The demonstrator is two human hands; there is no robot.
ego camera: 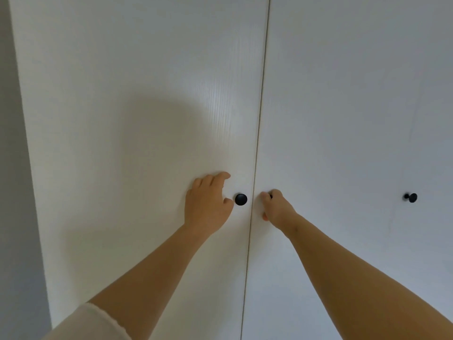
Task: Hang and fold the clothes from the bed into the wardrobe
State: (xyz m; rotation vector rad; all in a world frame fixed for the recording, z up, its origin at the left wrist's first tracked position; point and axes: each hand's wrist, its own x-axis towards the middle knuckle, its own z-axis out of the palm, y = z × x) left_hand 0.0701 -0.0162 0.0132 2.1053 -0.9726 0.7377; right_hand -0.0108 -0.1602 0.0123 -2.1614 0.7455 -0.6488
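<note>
Wardrobe: a white wardrobe (147,94) fills the view, both doors shut, meeting at a thin vertical seam (257,143) near the middle.
Left door knob: a round black left knob (241,199) sits at the door's right edge, just beside the seam.
Left hand: the left hand (208,204) lies against the left door, just left of that knob. Its fingers (220,175) are apart and loosely curved, and the thumb tip is just beside the knob without gripping it.
Right hand: the right hand (277,209) is at the right door's left edge, fingers curled together. They appear clamped on the right knob (270,196), of which only a dark sliver shows.
Far knob: a third black knob (411,197) sits well apart, toward the right edge of the view.
Sleeve: a pale sleeve (93,325) covers the left upper arm at the bottom left corner.
Wall: a grey wall (14,192) borders the wardrobe's left edge.
</note>
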